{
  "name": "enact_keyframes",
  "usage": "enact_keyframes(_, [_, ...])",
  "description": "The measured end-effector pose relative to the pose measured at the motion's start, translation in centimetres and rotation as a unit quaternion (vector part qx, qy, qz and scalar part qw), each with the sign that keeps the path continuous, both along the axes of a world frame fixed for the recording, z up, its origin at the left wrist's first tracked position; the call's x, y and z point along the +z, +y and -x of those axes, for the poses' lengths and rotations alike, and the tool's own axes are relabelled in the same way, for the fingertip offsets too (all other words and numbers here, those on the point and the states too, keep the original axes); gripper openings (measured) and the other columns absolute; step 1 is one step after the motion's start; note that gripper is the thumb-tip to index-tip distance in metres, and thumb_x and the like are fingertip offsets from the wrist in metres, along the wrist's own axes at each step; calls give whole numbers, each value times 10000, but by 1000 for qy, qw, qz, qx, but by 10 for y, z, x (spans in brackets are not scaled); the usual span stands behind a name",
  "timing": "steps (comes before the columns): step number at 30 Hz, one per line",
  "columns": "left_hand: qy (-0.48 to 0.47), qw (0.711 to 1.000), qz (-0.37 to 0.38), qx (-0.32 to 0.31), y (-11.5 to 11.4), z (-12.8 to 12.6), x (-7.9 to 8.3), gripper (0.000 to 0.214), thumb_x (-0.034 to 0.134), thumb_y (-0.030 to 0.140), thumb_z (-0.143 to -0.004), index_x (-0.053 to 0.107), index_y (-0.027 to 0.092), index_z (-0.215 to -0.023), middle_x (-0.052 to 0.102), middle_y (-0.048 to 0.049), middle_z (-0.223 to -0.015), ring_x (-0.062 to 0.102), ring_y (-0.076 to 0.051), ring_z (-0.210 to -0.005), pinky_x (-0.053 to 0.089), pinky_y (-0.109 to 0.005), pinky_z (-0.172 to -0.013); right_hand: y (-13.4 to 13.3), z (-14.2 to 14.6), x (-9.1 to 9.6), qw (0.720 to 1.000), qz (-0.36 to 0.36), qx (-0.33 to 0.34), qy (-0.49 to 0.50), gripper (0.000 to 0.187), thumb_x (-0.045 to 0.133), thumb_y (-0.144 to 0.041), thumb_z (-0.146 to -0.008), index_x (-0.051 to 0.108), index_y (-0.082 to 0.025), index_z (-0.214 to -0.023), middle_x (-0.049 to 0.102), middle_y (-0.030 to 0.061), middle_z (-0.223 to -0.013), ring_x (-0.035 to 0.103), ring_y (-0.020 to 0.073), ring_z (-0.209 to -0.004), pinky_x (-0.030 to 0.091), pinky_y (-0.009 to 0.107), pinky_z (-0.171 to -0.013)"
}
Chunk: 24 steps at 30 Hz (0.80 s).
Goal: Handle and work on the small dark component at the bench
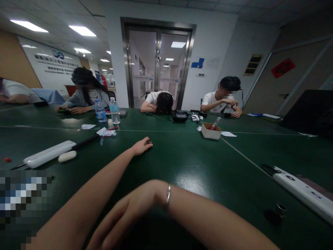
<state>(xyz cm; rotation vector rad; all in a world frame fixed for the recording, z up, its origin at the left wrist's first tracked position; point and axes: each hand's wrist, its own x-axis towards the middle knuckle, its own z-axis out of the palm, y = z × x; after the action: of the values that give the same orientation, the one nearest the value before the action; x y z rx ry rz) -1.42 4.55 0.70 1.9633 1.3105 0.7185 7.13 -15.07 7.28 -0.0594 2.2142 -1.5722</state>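
Observation:
My left arm reaches forward over the green table, and my left hand rests on its surface. The fingers are closed around a small dark, metallic-looking piece, mostly hidden by them. Closer to me, my right hand bends down at the wrist, beside my left forearm, with a silver bracelet on the wrist. Its fingers stretch down and to the left, slightly apart, with the tips cut off by the frame; nothing shows in them. Far to the right, a small metal cylinder stands on the table.
White power strips lie left and right. A white oval case, water bottles and paper scraps are on the left. A small open box stands ahead right. Several people sit across the green table.

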Motion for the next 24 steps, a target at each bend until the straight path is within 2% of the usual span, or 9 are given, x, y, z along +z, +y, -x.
enact_keyframes(2, [2,998,-62,25,-3,-1,-6,298,531,451,-757,555,195,-907,569,-6,-705,526,-152,-654,400,-243,-603,49,-28,8,980,136,-133,51,274,566,-328,-798,618,-211,-1040,607,28,-1125,605,191,-998,505,231,-730])
enact_keyframes(5, [7,995,-92,44,1,-4,-11,272,549,439,-739,589,179,-806,582,-35,-762,534,-181,-758,406,-260,-674,119,-67,0,886,196,-399,128,239,526,-294,-828,603,-126,-978,644,106,-992,650,178,-783,522,259,-648])
enact_keyframes(6, [8,994,-95,61,4,-6,-11,276,562,445,-726,596,177,-778,586,-44,-795,534,-193,-805,406,-266,-701,139,-76,-8,828,179,-507,162,181,497,-248,-841,601,-118,-912,655,91,-883,640,141,-661,513,225,-565])
enact_keyframes(9, [-6,987,-81,137,9,-12,-14,327,575,506,-706,612,196,-804,604,-47,-874,541,-207,-858,405,-279,-731,178,-92,-35,591,99,-769,223,130,425,-108,-842,552,-140,-847,594,14,-676,520,62,-424,442,158,-403])
enact_keyframes(10, [-15,986,-68,152,9,-14,-14,342,569,525,-708,615,208,-829,612,-42,-881,551,-202,-837,408,-279,-718,185,-93,-44,548,77,-804,218,133,430,-75,-827,541,-145,-848,571,-1,-654,494,53,-392,425,151,-376])
enact_keyframes(11, [-28,986,-57,156,9,-15,-15,348,561,531,-715,615,216,-852,621,-39,-882,559,-195,-811,413,-278,-704,189,-93,-51,530,64,-818,214,139,442,-55,-813,536,-149,-855,556,-9,-649,486,49,-378,420,149,-363])
enact_keyframes(12, [-47,986,-53,154,9,-15,-16,345,551,526,-729,615,218,-871,627,-38,-882,566,-187,-789,418,-275,-693,191,-92,-56,535,60,-816,211,147,461,-47,-801,533,-155,-872,548,-13,-656,492,49,-376,427,153,-359])
enact_keyframes(16, [-165,977,-66,117,7,-14,-14,308,531,432,-775,601,172,-924,628,-61,-926,578,-162,-796,450,-254,-698,190,-81,-66,617,99,-750,218,180,535,-112,-804,520,-182,-969,554,-5,-724,565,76,-425,496,190,-403])
enact_keyframes(24, [-288,955,-32,69,5,-20,-7,296,589,334,-742,552,148,-970,623,-59,-917,606,-150,-803,471,-245,-675,186,-83,-68,645,153,-693,282,138,516,-151,-861,498,-154,-998,616,41,-813,649,113,-562,563,245,-557])
